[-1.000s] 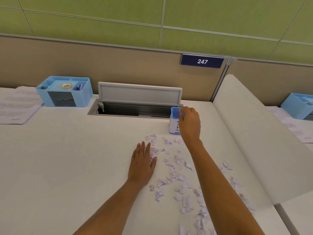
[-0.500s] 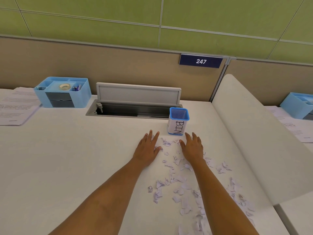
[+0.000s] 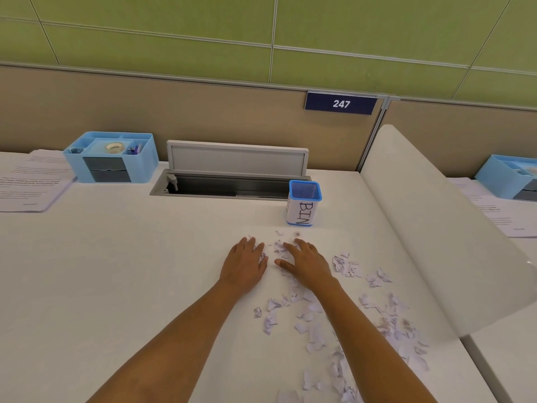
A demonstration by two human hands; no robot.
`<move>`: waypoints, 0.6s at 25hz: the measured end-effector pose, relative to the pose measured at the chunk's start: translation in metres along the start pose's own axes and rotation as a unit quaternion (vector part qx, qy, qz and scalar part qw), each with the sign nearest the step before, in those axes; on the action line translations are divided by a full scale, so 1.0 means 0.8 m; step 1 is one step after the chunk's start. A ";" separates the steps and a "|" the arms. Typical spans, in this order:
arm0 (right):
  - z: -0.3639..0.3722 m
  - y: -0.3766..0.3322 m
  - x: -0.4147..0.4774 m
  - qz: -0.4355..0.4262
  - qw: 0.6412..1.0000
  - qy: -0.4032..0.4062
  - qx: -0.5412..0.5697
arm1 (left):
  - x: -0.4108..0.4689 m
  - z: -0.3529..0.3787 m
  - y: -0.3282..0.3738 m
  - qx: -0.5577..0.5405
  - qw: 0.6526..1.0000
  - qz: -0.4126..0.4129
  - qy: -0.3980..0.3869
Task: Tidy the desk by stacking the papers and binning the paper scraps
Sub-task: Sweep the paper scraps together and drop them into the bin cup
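1. At 12 o'clock from both hands, just beyond the fingertips, stood the bin [image 3: 304, 203], upright w/ its mouth open. Paper scraps [image 3: 313, 330] lay strewn from between the hands down to 5 o'clock across the worktop [image 3: 116, 271].
2. Left hand [image 3: 245, 264] & right hand [image 3: 305, 264] lay palm-down, fingers straight, grasping nothing. A small heap of scraps sat between them.
3. Step in hand, prob.: raking scraps into one heap. Best done w/ hand edges kept flat on the worktop so thin bits can't slip under.
4. Next: press hands inward, cup the heap, lift, tip over the bin. Its mouth looked narrow, so small loads; big ones would likely spill.
5. Most scraps lay at 5 o'clock by the divider [image 3: 436, 228], so several passes looked needed.
6. Papers [image 3: 29, 184] lay piled at 10 o'clock, beside the blue organiser [image 3: 110, 157], well apart from the hands.
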State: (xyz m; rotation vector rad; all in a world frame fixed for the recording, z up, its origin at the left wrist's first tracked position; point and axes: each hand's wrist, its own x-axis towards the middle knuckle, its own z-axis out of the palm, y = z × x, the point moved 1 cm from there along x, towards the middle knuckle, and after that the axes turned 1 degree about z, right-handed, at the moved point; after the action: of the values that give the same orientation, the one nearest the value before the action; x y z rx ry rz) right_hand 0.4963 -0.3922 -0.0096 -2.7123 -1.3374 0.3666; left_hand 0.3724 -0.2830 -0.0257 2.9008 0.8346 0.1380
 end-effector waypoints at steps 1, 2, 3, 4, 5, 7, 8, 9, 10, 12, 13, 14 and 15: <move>-0.001 -0.001 -0.007 -0.004 1.000 -0.003 -0.001 | -0.005 -0.001 0.002 -0.004 1.000 -0.008 0.003; -0.003 -0.001 -0.013 -0.008 1.000 -0.006 0.001 | -0.010 -0.001 0.003 -0.010 1.000 -0.016 0.005; -0.004 -0.001 -0.017 -0.015 1.000 -0.007 0.005 | -0.014 -0.001 0.005 -0.013 1.000 -0.023 0.010; -0.004 -0.002 -0.022 -0.025 1.000 -0.001 0.011 | -0.017 -0.002 0.006 -0.017 0.999 -0.027 0.015; -0.004 -0.004 -0.027 -0.040 0.999 0.015 0.018 | -0.019 -0.002 0.007 -0.020 0.999 -0.027 0.016; -0.002 -0.008 -0.035 -0.068 0.995 0.064 0.037 | -0.023 -0.005 0.009 -0.039 0.999 -0.022 0.015; -0.001 -0.009 -0.038 -0.074 0.993 0.084 0.045 | -0.024 -0.008 0.010 -0.052 0.998 -0.018 0.015; 0.000 -0.010 -0.042 -0.075 0.991 0.099 0.050 | -0.026 -0.011 0.011 -0.053 0.998 -0.010 0.014; 0.000 -0.011 -0.045 -0.075 0.990 0.109 0.048 | -0.025 -0.013 0.013 -0.055 0.998 -0.007 0.008; 0.002 -0.010 -0.048 -0.073 0.990 0.117 0.036 | -0.025 -0.018 0.015 -0.056 0.998 -0.015 0.001; 0.003 -0.009 -0.048 -0.071 0.990 0.118 0.033 | -0.025 -0.020 0.018 -0.055 0.998 -0.020 -0.002; 0.003 -0.007 -0.047 -0.067 0.990 0.121 0.039 | -0.026 -0.021 0.019 -0.070 0.997 -0.034 -0.010; 0.004 -0.006 -0.046 -0.058 0.989 0.125 0.051 | -0.026 -0.023 0.018 -0.087 0.995 -0.047 -0.010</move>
State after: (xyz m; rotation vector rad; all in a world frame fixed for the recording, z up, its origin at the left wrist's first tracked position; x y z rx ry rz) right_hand 0.4702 -0.4183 -0.0051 -2.4836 -1.3561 0.0787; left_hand 0.3603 -0.3046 -0.0066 2.6906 0.9055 0.1637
